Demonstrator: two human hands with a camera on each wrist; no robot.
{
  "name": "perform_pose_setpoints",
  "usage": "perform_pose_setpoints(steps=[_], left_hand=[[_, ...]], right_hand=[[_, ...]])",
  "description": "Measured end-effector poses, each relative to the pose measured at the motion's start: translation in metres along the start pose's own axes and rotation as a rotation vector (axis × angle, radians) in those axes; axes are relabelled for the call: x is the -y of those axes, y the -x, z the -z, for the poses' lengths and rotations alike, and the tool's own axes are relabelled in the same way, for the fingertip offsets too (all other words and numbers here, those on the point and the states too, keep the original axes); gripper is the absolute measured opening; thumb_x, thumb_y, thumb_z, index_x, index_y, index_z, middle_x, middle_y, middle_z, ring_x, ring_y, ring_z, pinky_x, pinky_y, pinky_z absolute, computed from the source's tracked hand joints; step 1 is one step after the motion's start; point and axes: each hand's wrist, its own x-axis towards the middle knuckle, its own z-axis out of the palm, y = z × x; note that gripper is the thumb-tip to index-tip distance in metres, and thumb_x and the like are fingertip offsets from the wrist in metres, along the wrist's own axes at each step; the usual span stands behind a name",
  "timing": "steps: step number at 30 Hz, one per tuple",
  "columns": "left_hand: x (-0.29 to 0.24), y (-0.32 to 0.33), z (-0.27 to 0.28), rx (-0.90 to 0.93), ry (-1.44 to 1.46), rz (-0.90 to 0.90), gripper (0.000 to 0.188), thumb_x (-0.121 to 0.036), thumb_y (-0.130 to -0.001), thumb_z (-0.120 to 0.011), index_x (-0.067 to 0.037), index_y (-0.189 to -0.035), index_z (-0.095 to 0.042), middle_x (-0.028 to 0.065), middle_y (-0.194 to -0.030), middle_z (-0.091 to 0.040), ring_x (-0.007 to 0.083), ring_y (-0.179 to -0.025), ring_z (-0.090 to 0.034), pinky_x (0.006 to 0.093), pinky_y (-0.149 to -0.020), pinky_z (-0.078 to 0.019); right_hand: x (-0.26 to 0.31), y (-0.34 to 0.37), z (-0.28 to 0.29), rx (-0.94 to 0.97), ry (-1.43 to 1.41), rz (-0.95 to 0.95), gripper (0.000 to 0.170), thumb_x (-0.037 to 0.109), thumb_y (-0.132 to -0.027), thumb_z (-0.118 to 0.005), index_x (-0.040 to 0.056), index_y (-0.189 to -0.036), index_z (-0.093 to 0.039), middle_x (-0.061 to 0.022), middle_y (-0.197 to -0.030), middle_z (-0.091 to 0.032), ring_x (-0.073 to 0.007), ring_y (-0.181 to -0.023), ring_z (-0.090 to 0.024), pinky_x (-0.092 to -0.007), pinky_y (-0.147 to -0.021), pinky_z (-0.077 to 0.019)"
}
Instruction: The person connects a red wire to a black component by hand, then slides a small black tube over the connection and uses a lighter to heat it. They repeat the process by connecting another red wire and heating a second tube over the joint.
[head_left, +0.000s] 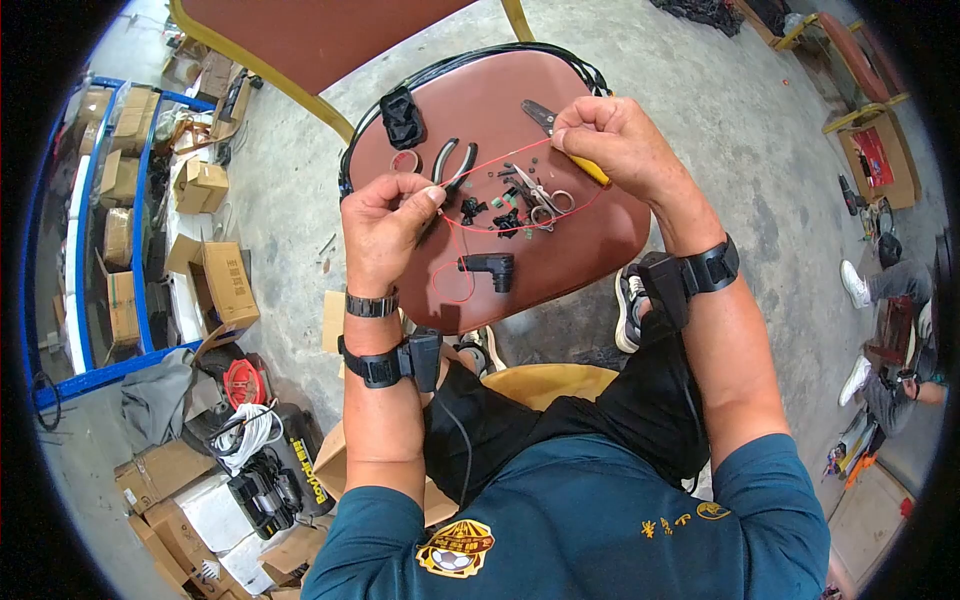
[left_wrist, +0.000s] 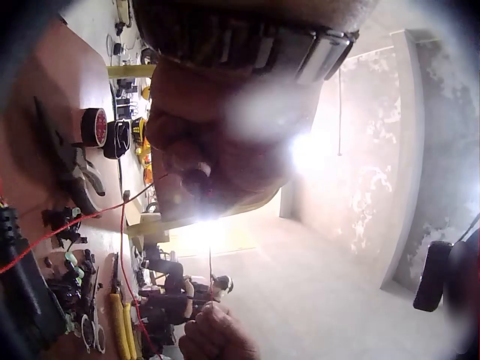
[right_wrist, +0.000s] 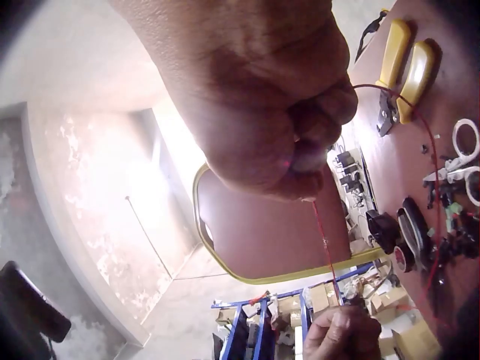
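A thin red wire runs taut between the two hands, above the seat of a chair. My left hand pinches it between thumb and forefinger. The fingertips of my right hand pinch the other end of the taut stretch. Slack red wire droops below in a curve and a small loop. In the right wrist view the wire shows a small rough, lighter spot partway along. Under the right hand lie pliers with yellow handles. Black-handled pliers and scissors lie between the hands.
The brown chair seat carries a black angled piece, a tape roll, a black bundle and small black and green bits. Black cable rings its far edge. Blue shelving with cartons stands left; another person's legs show right.
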Motion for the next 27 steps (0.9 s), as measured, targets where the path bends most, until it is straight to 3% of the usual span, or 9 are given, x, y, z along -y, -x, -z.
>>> perform_pose_setpoints(steps=[4,5,9,12,16,17,20,23,27], left_hand=[[0.001,-0.003,0.001,-0.011,-0.011,0.090,0.005,-0.001,-0.085,-0.072,0.002,-0.090,-0.071,0.0006,-0.075,-0.065,0.0039,-0.059,-0.052,0.0186,-0.053,-0.0391],[0.005,-0.007,0.004,-0.065,-0.062,0.072,0.020,-0.018,-0.093,-0.068,0.001,-0.098,-0.070,0.0063,-0.081,-0.069,0.0058,-0.057,-0.052,0.0196,-0.050,-0.0391],[0.015,-0.029,0.013,-0.052,0.565,0.088,0.053,-0.051,-0.099,-0.052,0.000,-0.111,-0.061,0.0202,-0.100,-0.069,0.0157,-0.059,-0.056,0.0247,-0.048,-0.0400],[0.021,-0.040,0.015,-0.106,0.703,0.054,0.055,-0.051,-0.099,-0.049,0.001,-0.112,-0.060,0.0219,-0.107,-0.067,0.0185,-0.067,-0.058,0.0265,-0.053,-0.0429],[0.013,-0.044,0.007,-0.044,0.890,0.075,0.035,-0.024,-0.097,-0.049,0.004,-0.118,-0.059,0.0230,-0.115,-0.064,0.0256,-0.084,-0.065,0.0311,-0.070,-0.0517],[0.015,-0.046,0.008,-0.019,0.918,0.095,0.036,-0.006,-0.089,-0.047,0.005,-0.121,-0.058,0.0231,-0.118,-0.063,0.0285,-0.093,-0.066,0.0331,-0.076,-0.0533],[0.031,-0.053,0.001,-0.043,0.790,0.088,0.036,0.004,-0.085,-0.045,0.007,-0.119,-0.058,0.0227,-0.117,-0.063,0.0297,-0.094,-0.066,0.0342,-0.077,-0.0533],[0.033,-0.055,-0.009,0.004,0.768,0.103,0.040,0.014,-0.081,-0.041,0.007,-0.117,-0.058,0.0235,-0.121,-0.062,0.0321,-0.100,-0.067,0.0380,-0.084,-0.0565],[0.032,-0.056,-0.029,0.013,0.679,0.092,0.039,0.016,-0.083,-0.041,0.007,-0.116,-0.059,0.0230,-0.123,-0.061,0.0344,-0.108,-0.065,0.0414,-0.093,-0.0571]], right_hand=[[-0.014,-0.009,0.006,0.058,-0.072,0.008,0.007,0.009,-0.082,-0.063,0.0026,-0.082,-0.067,0.0041,-0.066,-0.057,-0.0050,-0.056,-0.049,-0.0223,-0.048,-0.0373],[-0.014,-0.011,0.009,0.062,-0.078,0.002,0.008,0.009,-0.082,-0.063,0.0026,-0.082,-0.067,0.0037,-0.066,-0.057,-0.0053,-0.057,-0.050,-0.0224,-0.049,-0.0379],[0.004,-0.005,0.011,0.117,0.004,-0.083,0.010,0.011,-0.081,-0.062,0.0023,-0.082,-0.067,0.0019,-0.069,-0.060,-0.0062,-0.061,-0.053,-0.0230,-0.053,-0.0403],[0.016,-0.004,0.005,0.181,0.089,-0.082,0.010,0.012,-0.082,-0.062,0.0027,-0.081,-0.066,0.0007,-0.072,-0.063,-0.0063,-0.065,-0.055,-0.0235,-0.057,-0.0431],[-0.002,-0.014,-0.003,0.248,0.207,0.005,0.009,0.010,-0.087,-0.063,0.0036,-0.081,-0.066,0.0022,-0.074,-0.063,-0.0049,-0.067,-0.055,-0.0231,-0.057,-0.0447],[-0.006,-0.016,-0.004,0.250,0.253,0.029,0.009,0.009,-0.087,-0.063,0.0035,-0.082,-0.066,0.0020,-0.074,-0.064,-0.0052,-0.067,-0.056,-0.0234,-0.057,-0.0453],[-0.012,-0.019,-0.007,0.275,0.085,-0.054,0.009,0.008,-0.088,-0.062,0.0020,-0.083,-0.066,0.0012,-0.075,-0.065,-0.0063,-0.069,-0.057,-0.0252,-0.060,-0.0474],[-0.001,-0.021,-0.007,0.288,0.187,-0.077,0.010,0.009,-0.088,-0.062,-0.0004,-0.086,-0.066,-0.0017,-0.073,-0.065,-0.0078,-0.068,-0.058,-0.0275,-0.060,-0.0482],[-0.004,-0.024,-0.009,0.336,0.393,0.057,0.015,0.013,-0.081,-0.063,0.0028,-0.088,-0.071,-0.0158,-0.082,-0.069,-0.0284,-0.076,-0.068,-0.0390,-0.071,-0.0525]])
